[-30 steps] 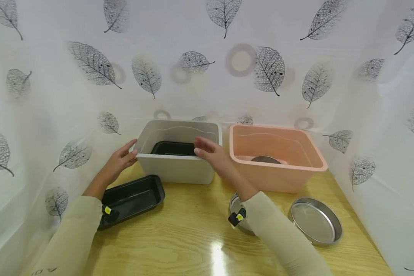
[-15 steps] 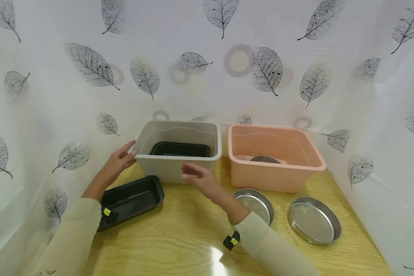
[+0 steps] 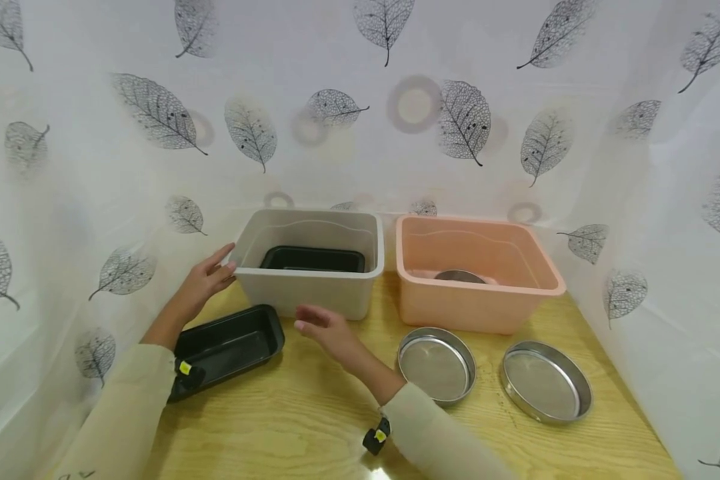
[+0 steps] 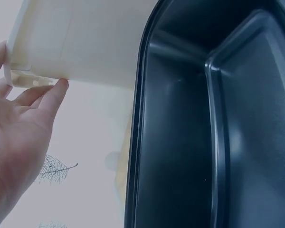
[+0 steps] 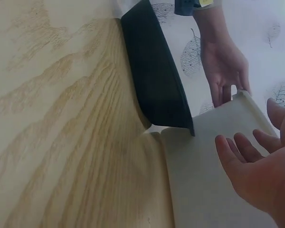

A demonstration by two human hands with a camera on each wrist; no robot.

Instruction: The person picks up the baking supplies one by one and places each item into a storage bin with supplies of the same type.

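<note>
At the left front corner of a light grey bin (image 3: 309,288), my left hand (image 3: 197,293) holds the rim, thumb and fingers on either side of it in the left wrist view. A black loaf pan (image 3: 234,348) lies on the table below that hand, partly hidden by the wrist. Inside the grey bin sits another black rectangular pan (image 3: 312,259), only partly visible. In front of the bin, my right hand (image 3: 330,333) hangs above the table with loosely bent fingers and nothing in it. The right wrist view shows those fingers (image 5: 232,149) before the bin's wall.
A pink bin (image 3: 480,300) stands to the right of the grey one, with a round metal piece (image 3: 461,277) inside. Two round shallow metal pans (image 3: 437,368) lie in front of it on the wooden table (image 3: 264,427). Leaf-patterned sheeting (image 3: 360,167) hangs behind and at both sides.
My right hand has moved from the grey bin's right front rim down, left and toward me, uncovering the left one of the round pans. The left hand has stayed at the rim.
</note>
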